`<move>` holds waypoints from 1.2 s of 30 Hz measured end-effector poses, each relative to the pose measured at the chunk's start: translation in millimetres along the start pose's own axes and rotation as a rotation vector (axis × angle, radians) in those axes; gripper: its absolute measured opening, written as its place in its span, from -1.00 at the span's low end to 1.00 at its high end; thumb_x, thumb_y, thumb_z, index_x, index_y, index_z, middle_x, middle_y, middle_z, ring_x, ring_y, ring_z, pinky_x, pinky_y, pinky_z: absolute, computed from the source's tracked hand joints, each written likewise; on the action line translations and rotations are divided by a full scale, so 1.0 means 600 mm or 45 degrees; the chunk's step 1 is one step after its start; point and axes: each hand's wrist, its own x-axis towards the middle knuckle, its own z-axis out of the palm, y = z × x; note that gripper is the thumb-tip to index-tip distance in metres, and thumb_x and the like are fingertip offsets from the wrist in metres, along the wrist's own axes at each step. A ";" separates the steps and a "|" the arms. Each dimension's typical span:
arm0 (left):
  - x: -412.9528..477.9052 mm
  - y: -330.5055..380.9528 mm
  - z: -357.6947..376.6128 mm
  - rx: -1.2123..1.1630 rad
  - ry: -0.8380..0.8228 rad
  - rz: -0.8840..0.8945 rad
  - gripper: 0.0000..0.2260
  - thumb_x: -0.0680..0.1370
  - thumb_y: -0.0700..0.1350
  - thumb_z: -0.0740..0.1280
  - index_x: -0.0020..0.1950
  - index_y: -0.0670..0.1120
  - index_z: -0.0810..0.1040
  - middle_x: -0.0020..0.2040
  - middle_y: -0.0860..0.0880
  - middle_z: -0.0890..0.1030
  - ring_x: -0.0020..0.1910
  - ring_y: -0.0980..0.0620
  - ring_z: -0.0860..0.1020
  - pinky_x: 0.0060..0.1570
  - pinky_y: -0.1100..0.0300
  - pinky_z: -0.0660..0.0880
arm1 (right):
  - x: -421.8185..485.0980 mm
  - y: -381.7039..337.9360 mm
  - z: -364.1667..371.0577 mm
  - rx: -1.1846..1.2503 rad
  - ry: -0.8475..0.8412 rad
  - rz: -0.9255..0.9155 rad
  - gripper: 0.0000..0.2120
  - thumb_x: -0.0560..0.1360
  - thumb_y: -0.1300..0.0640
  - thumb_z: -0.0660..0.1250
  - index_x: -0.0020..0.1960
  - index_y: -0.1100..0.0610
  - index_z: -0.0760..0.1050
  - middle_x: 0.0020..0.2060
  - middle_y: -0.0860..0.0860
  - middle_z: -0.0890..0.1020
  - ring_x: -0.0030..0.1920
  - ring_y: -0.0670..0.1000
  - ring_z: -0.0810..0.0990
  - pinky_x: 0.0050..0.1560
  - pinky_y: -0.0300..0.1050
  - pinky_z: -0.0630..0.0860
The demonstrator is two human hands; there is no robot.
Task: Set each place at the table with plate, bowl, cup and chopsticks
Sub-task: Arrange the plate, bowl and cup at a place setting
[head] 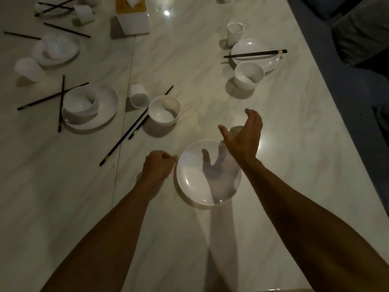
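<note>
A white plate (pixel 195 182) lies on the marble table (pixel 284 165) just in front of me. My left hand (pixel 157 165) rests as a closed fist at the plate's left rim, holding nothing that shows. Above the plate's far right edge my right hand (pixel 244 135) hovers with fingers spread and curved, nothing in it. A loose white bowl (pixel 164 110) stands further left, with a tipped cup (pixel 139 95) and a pair of black chopsticks (pixel 126 135) beside it. At the far right a set place has a plate (pixel 255 54), bowl (pixel 249 75), cup (pixel 234 33) and chopsticks (pixel 255 53).
On the left lie several scattered pieces: a bowl on a plate (pixel 90 106) with crossed chopsticks (pixel 61 102), another bowl and plate (pixel 56 49), tipped cups (pixel 29 69), and a tissue box (pixel 132 15). The table edge runs diagonally on the right, with dark seating (pixel 357 81) beyond.
</note>
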 end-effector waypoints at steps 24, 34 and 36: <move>0.166 0.088 -0.045 0.455 0.174 0.429 0.06 0.24 0.14 0.60 0.55 -0.04 0.04 0.52 -0.14 0.17 0.46 -0.20 0.21 0.36 -0.16 0.31 | 0.056 -0.027 0.060 -0.700 -0.772 -0.607 -0.60 0.46 -0.12 0.38 0.20 0.09 0.58 0.14 0.10 0.57 0.30 0.14 0.38 0.20 0.12 0.45; 0.096 0.058 -0.033 0.432 0.163 0.289 0.13 0.18 0.09 0.63 0.54 -0.12 0.01 0.47 -0.16 0.15 0.45 -0.17 0.17 0.32 -0.03 0.33 | 0.036 0.021 0.014 -0.676 -0.663 0.042 -0.60 0.49 -0.01 0.30 0.21 0.21 0.38 0.11 0.18 0.42 0.11 0.28 0.47 -0.12 -0.01 0.42; 0.082 0.048 -0.030 0.427 0.162 0.292 0.10 0.17 0.09 0.63 0.52 -0.10 0.04 0.45 -0.15 0.17 0.43 -0.16 0.20 0.27 -0.02 0.36 | 0.033 0.031 0.016 -0.613 -0.624 0.016 -0.65 0.46 0.01 0.31 0.12 0.23 0.42 0.08 0.16 0.44 0.09 0.27 0.49 -0.19 -0.06 0.36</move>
